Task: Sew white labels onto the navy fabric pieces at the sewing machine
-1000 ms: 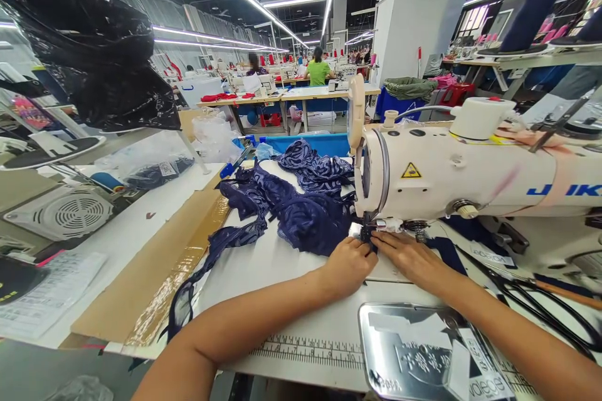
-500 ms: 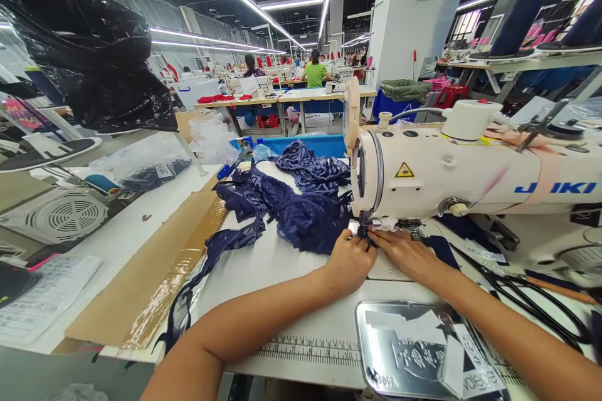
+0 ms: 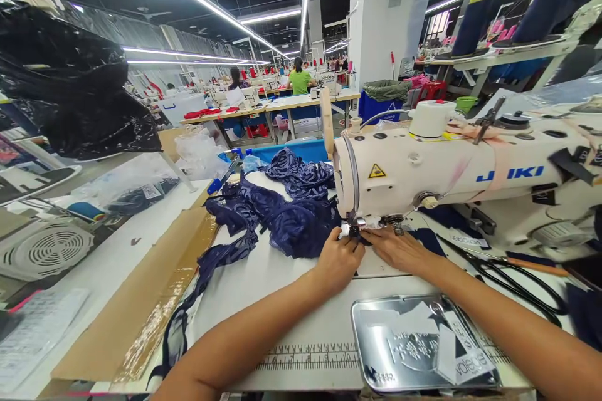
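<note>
Lacy navy cloth (image 3: 301, 216), shiny metal tray (image 3: 414, 351)

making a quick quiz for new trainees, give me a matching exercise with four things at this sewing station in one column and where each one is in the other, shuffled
Things
1 blue fabric
2 metal tray
3 scissors
4 black bag

Places
a high up at the far left
b on the table at the right, in front of the sewing machine
c heaped left of the sewing machine's head
d at the near table edge, beside the ruler marks

Pairs: 1-c, 2-d, 3-b, 4-a
</note>
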Demonstrator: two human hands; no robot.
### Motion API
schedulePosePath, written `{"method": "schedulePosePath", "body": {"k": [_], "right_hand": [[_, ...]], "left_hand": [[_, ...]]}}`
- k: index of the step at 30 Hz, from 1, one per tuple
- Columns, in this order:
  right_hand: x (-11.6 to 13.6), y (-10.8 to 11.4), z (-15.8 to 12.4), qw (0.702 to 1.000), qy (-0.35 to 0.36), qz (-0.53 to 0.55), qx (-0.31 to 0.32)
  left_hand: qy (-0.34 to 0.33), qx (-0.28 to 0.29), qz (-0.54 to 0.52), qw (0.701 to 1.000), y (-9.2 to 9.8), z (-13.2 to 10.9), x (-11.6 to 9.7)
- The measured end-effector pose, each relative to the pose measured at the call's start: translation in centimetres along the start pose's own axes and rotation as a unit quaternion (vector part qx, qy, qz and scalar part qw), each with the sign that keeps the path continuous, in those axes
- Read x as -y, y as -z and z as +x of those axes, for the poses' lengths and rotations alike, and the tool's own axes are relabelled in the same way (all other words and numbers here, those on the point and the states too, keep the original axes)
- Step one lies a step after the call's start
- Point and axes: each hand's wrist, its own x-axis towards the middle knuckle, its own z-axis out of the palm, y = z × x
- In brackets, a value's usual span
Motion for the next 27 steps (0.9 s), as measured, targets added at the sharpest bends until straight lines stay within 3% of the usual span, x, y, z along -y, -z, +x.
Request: {"method": "schedulePosePath", "body": {"k": [5,8,17,27], "right_hand": [[0.1,1.1,-0.4,0.995,0.013,0.098,0.009],[0.7,1.3,-0.7,0.994,0.022,0.103,0.012],[1.7,0.3,-0.8,0.996,0.041,0.056,-0.054],[1.5,0.3,-0.5,0.997,0.04,0.041,-0.044]], "left_hand": [[-0.036,0.057,-0.085,0.994,0.8,-0.8,2.9],[-0.038,0.086,-0.13,0.987,1.5,-1.2,4.0],[-0.013,0.072,-0.052,0.996,1.3,-1.9,2.0],[-0.03,0.077,-0.068,0.994,0.8,-2.3,3.4]]}}
